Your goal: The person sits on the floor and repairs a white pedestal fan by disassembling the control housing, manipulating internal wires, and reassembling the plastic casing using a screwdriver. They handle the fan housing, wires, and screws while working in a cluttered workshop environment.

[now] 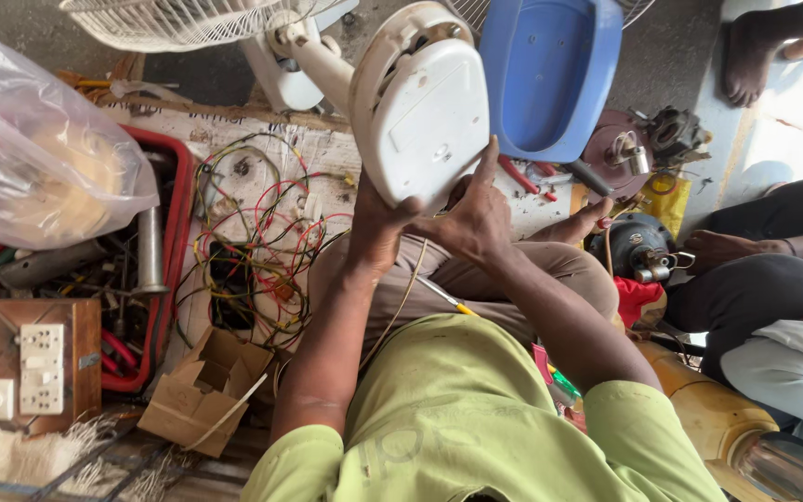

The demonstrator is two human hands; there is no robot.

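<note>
The white fan base (425,107) is tipped up on edge over the person's lap, its flat underside turned toward them, the neck running off up and left toward the white fan grille (178,20). Both hands hold it. The left hand (375,228) clamps the lower left rim, thumb over the edge and fingers out of sight behind. The right hand (476,218) presses against the lower right rim, forefinger stretched straight up along the side of the base and the other fingers curled close beneath.

Just under the fingers, across the person's knees, lies a screwdriver with a yellow handle (445,297), and a thin tan cord (401,302) trails down from the base past the left wrist.

Left of the left hand, a tangle of red, yellow and green wires (257,246) sprawls on a board, with a red tray of tools (178,186) beyond it, a torn cardboard box (204,386) below, and a wooden switchboard with white sockets (37,363) farther out. A clear plastic bag (34,153) hangs at the far left.

Above the right forefinger sits a blue plastic fan cover (550,74). Right of the right hand are red-handled pliers (522,177), a dark electric motor (634,246) and another person's hand (722,249) resting on a dark trouser leg.
</note>
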